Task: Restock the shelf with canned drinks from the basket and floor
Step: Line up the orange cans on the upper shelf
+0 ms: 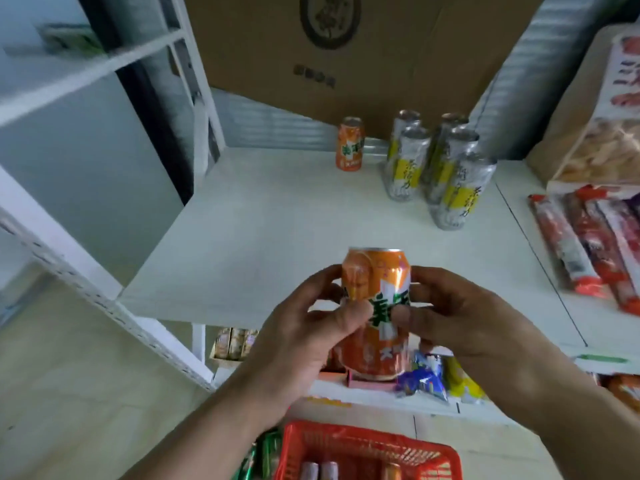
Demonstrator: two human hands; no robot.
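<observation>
above the front edge of the white shelf (263, 237), both hands hold one orange soda can (375, 317) upright between them. the left hand (304, 344) grips the can's left side, its thumb pressed across the label and its fingers curled round the back. the right hand (460, 313) grips the right side the same way, its thumb meeting the left thumb near the middle of the label. the can is lifted off the shelf, well in front of everything standing on it.

toward the back edge of the shelf a second orange can (350, 143) stands upright and alone, close to a large cardboard box (346, 53) that leans behind it. just to its right, five tall silver-and-yellow cans (440, 171) stand upright in a tight cluster, running from the back edge toward the middle of the shelf. on the neighbouring shelf board at the right edge lie long red sausage packs (585, 247) side by side, with a bagged snack carton (602, 143) behind them.

below the shelf, on a lower level, sit small boxed goods (233, 342) at the left and blue and yellow snack packets (436, 379) at the right. on the floor by the bottom of the view stands a red plastic basket (367, 441) with the tops of a few cans (320, 471) showing inside; green cans (268, 452) lie just beside its left wall.
</observation>
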